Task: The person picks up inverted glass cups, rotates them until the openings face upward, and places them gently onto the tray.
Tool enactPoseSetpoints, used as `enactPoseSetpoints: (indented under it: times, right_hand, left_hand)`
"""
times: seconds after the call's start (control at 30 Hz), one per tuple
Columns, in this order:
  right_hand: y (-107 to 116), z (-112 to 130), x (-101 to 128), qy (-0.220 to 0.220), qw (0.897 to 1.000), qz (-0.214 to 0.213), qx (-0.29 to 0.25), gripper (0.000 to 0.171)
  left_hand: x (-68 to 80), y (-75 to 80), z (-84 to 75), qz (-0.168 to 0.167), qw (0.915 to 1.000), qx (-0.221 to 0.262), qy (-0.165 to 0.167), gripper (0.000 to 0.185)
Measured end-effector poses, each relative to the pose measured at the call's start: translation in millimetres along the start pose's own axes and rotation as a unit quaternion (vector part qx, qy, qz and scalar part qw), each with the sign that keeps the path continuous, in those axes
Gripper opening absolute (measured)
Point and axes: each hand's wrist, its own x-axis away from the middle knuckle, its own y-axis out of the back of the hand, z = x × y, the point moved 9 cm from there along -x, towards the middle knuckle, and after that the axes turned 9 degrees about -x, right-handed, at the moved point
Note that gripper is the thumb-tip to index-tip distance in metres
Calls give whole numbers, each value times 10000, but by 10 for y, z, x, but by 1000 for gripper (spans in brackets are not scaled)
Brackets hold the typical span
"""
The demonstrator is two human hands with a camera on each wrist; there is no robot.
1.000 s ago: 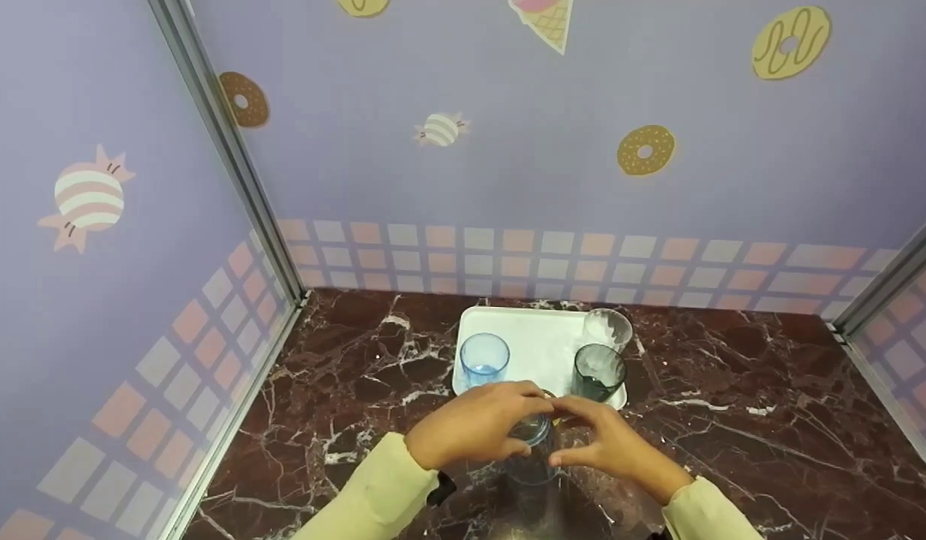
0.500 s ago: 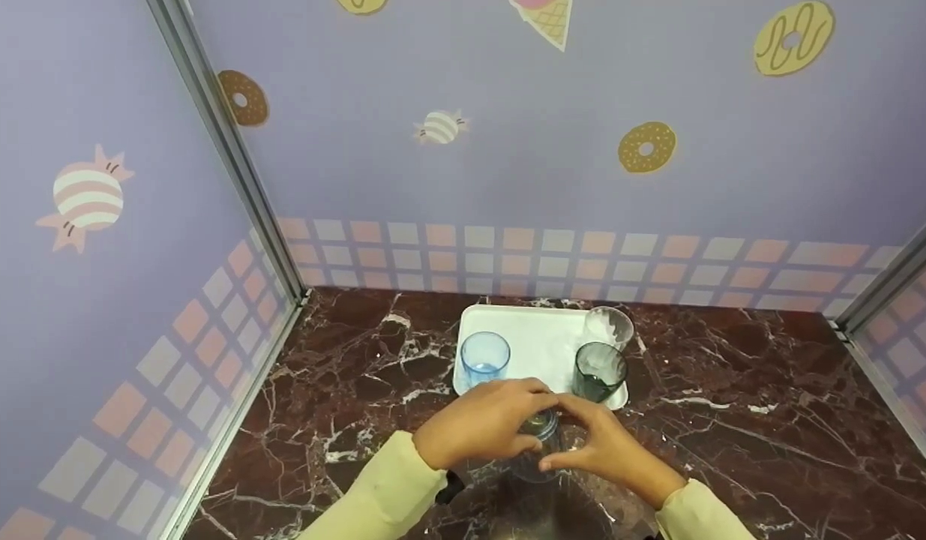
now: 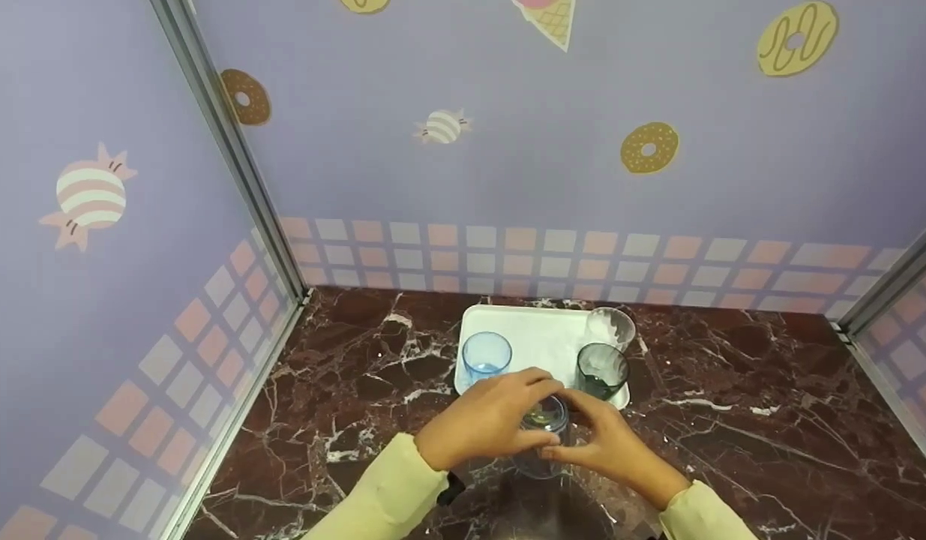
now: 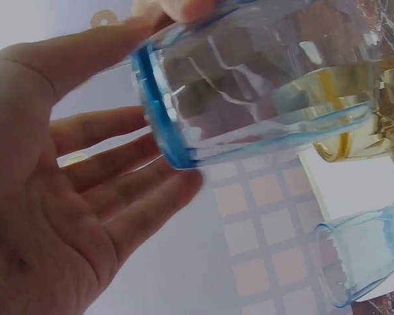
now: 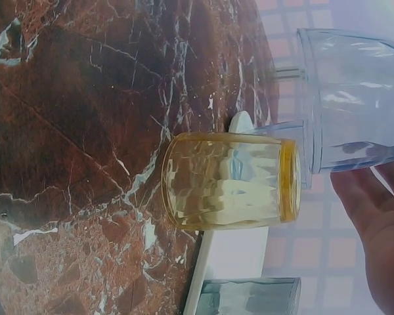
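My left hand [image 3: 477, 424] and right hand [image 3: 616, 442] hold a pale blue glass [image 3: 545, 416] between them, fingers and thumbs curved around its sides. It is upside down, its thick blue base upward in the left wrist view. The left thumb lies against it near the base. In the right wrist view, the held glass [image 5: 358, 98] hangs above an inverted yellow glass [image 5: 226, 184] standing on the marble table, its thick base upward. From the head view the yellow glass is mostly hidden, and whether the two glasses touch is unclear.
Just beyond the hands lies a white tray [image 3: 537, 330]. On it stand a blue glass [image 3: 486, 356] at left, a dark grey glass [image 3: 602, 371] at front right and a clear glass [image 3: 611, 328] behind that. Patterned walls bound the marble table [image 3: 373, 330].
The pale blue glass has shifted slightly right and away from me. My left thumb has moved right, so both thumbs now lie close together. The tray and its glasses stay put.
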Motion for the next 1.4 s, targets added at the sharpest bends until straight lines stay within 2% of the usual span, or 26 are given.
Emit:
enactPoseSetpoints:
  times: [0.17,0.3,0.5,0.67,0.77,0.9,1.0,1.1,1.13,1.2,1.27,1.4]
  right_hand:
    - [43,-29,31,-185,9997,-139,117,69]
    - [81,-8,37,-163,9986,-313,397,69]
    - [116,31,45,-100,9971,-520,539,71]
    - [168,71,55,55,9961,-709,516,75]
    - [209,120,48,240,9942,-858,599,81]
    - [238,280,15,544,9914,-1000,638,89]
    - [235,441,-6,673,9910,-1017,562,86]
    - [233,524,-9,740,9914,-1017,374,81]
    - [237,518,-6,790,9909,-1035,332,80]
    - [245,472,4,942,9897,-1061,191,81]
    - [255,401,14,1074,9884,-1076,32,82]
    - [270,281,30,1179,9868,-1082,-236,82]
  left_hand:
    - [16,-25,85,-256,9985,385,294,62]
    - [35,-44,181,-525,9928,933,544,54]
    - [56,-114,342,-1060,9769,1669,814,42]
    - [81,-233,458,-1338,9566,2332,1122,34]
    - [92,-335,498,-1339,9454,2685,1269,34]
    - [101,-463,528,-1176,9358,2987,1459,35]
    - [115,-538,549,-1043,9285,3184,1600,37]
    - [126,-603,566,-881,9168,3516,1677,37]
    - [126,-630,570,-796,9112,3672,1689,37]
    - [119,-686,566,-614,8927,4144,1659,37]
    - [110,-742,555,-415,8661,4713,1613,38]
    - [97,-797,518,-161,8036,5781,1408,43]
